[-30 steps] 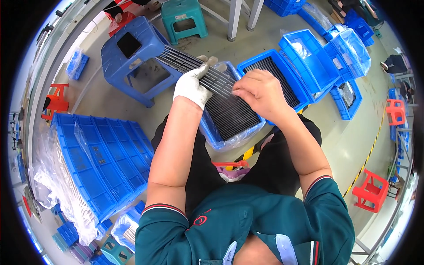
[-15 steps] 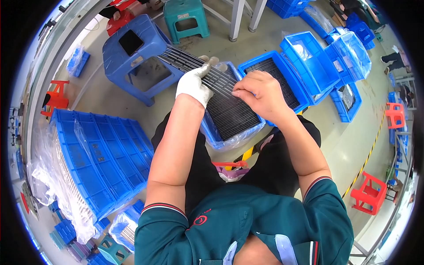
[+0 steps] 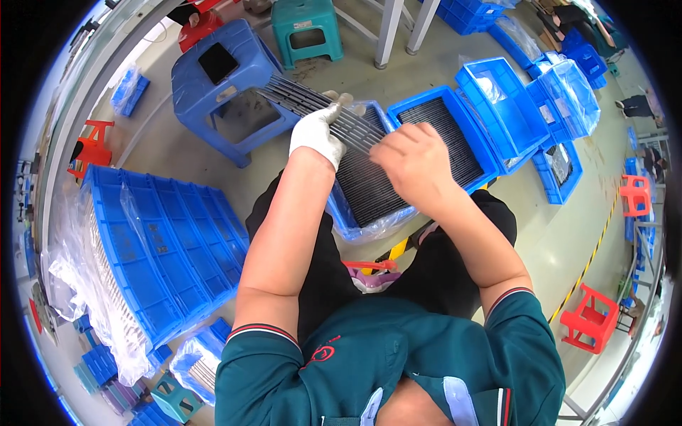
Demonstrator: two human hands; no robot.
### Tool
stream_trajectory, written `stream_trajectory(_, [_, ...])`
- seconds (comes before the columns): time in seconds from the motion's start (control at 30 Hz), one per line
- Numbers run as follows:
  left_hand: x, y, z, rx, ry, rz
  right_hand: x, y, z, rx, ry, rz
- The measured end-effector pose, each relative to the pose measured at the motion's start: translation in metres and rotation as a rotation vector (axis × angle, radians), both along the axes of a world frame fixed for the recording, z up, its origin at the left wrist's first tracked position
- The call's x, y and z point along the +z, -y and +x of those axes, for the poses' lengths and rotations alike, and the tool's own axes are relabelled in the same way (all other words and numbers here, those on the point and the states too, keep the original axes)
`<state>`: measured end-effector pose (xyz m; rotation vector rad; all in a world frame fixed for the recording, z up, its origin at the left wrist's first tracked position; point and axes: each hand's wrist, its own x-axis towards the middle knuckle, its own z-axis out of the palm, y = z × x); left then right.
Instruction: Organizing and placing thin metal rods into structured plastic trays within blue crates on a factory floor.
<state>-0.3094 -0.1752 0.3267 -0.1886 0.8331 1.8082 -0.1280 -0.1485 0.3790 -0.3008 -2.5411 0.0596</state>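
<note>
Slender dark rods (image 3: pixel 359 131), bunched and slanting, sit above a plastic-lined blue bin (image 3: pixel 347 221), gripped in the white-gloved left hand (image 3: pixel 317 136). Bare right hand (image 3: pixel 413 165) has fingers drawn together at the rods' near ends; blurred, can't tell if it pinches one. Second blue bin (image 3: pixel 489 172) just right, blue stool (image 3: pixel 245 44) by the far ends.

Seen from the wearer's head, the left lens of a side-by-side fisheye pair looks steeply down, close over the teal shirt (image 3: pixel 426 337) at the lower edge and farther from the gloved left hand (image 3: pixel 317 136) and bare right hand (image 3: pixel 418 169) near mid-frame; the wide view bends straight edges, and its corners go black.
</note>
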Motion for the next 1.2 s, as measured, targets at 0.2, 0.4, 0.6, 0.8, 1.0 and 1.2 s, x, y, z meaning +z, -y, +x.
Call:
stream_trajectory(0.2, [0.015, 0.004, 0.002, -0.013, 0.038, 0.004, -0.008, -0.024, 0.004, -0.044, -0.138, -0.316])
stream_trajectory(0.4, [0.014, 0.004, 0.005, -0.006, 0.084, 0.003, -0.011, -0.016, -0.002, 0.001, -0.032, -0.260])
stream_trajectory(0.6, [0.015, 0.001, 0.003, 0.006, 0.089, -0.005, -0.001, -0.016, -0.003, -0.041, -0.160, -0.317])
stream_trajectory(0.8, [0.017, -0.001, -0.001, 0.124, 0.093, -0.025, -0.007, -0.014, -0.005, -0.004, -0.147, -0.457])
stream_trajectory(1.0, [0.019, -0.001, -0.007, 0.168, 0.100, -0.027, -0.011, -0.014, -0.008, 0.024, -0.206, -0.334])
stream_trajectory(1.2, [0.020, 0.001, -0.008, 0.178, 0.131, 0.010, -0.015, -0.011, -0.010, 0.052, -0.246, -0.232])
